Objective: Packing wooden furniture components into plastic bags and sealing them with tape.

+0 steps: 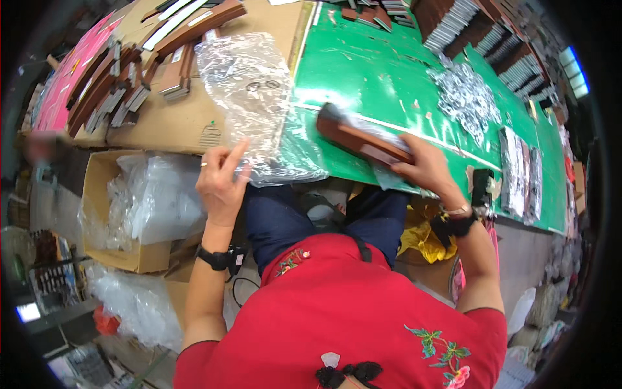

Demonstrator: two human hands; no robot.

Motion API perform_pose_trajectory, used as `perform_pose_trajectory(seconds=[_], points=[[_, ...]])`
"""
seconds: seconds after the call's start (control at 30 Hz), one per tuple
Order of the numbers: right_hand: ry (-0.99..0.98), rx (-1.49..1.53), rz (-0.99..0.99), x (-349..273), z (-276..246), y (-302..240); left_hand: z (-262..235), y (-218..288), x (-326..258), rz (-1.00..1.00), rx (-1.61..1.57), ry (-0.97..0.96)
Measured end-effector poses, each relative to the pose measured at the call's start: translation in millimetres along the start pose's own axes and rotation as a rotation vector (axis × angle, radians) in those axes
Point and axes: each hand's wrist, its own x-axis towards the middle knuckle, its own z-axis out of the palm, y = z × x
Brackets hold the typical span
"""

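A stack of reddish-brown strips (pixel 369 141) with dark ends is gripped at its right end by my right hand (pixel 424 167). The stack lies slanted over the near edge of the green table top, and its far left end is blurred. Left of it, a clear plastic bag (pixel 249 81) is spread over cardboard and the green surface, its lower part crumpled at the table edge. Beside that crumpled part is my left hand (pixel 223 178), index finger and thumb apart and nothing seen between them. Whether its fingertips touch the bag, I cannot tell.
Brown strips (pixel 97 87) are piled at the left. Metal rings or hooks (pixel 463 94) lie heaped on the green table top (pixel 363 65). Wrapped bundles (pixel 521 172) sit at right, near stacked brown pieces (pixel 483 35). A cardboard box (pixel 155 256) holds clear bags below left.
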Motion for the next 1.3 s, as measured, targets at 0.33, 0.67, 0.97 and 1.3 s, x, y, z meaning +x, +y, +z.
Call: perform_pose_trajectory(seconds=[0.33, 0.67, 0.97, 1.3], points=[[-0.685, 0.774, 0.136, -74.2, -59.4, -43.4, 32.0, 59.3, 42.4, 0.103, -0.093, -0.027], [-0.605, 1.371, 0.494, -27.2, 12.2, -85.6, 27.9, 137.9, 18.1, 0.365, -0.314, -0.244], [0.015, 1.298, 0.340, 33.6, 39.0, -142.1, 0.8, 160.7, -3.1, 0.735, -0.643, -0.595], [-0.031, 1.509, 0.099, 19.7, 33.7, -115.5, 23.4, 32.9, 92.8, -0.661, -1.299, -0.198]])
